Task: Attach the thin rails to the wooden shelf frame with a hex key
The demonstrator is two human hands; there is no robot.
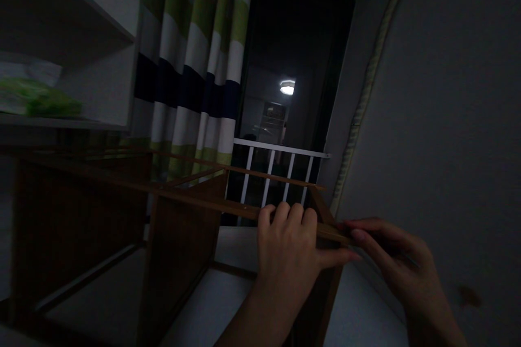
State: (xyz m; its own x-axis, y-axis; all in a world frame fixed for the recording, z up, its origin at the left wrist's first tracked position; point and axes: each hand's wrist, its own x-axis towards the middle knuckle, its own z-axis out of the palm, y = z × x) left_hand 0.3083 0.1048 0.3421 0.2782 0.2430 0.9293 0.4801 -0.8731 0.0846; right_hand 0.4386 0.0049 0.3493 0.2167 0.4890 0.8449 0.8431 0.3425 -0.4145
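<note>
A brown wooden frame (195, 198) with upright side panels stretches from the left edge to the right of centre. My left hand (287, 244) has its fingers curled over the near top rail, and its thumb points right below it. At the right end of that same wooden rail (331, 232), my right hand (401, 260) pinches the corner between thumb and forefinger. Whether anything small lies between those fingertips is hidden in the dim light. Dark wooden panels (183, 249) divide the frame into compartments.
A white shelf unit (101, 81) holding a green and white package (40, 95) stands at upper left. Beside it hangs a striped curtain (191, 76). Behind the frame are a dark window (301, 38) and white railing (280, 147). A wrapped pipe (366, 92) runs along the right wall (456, 119).
</note>
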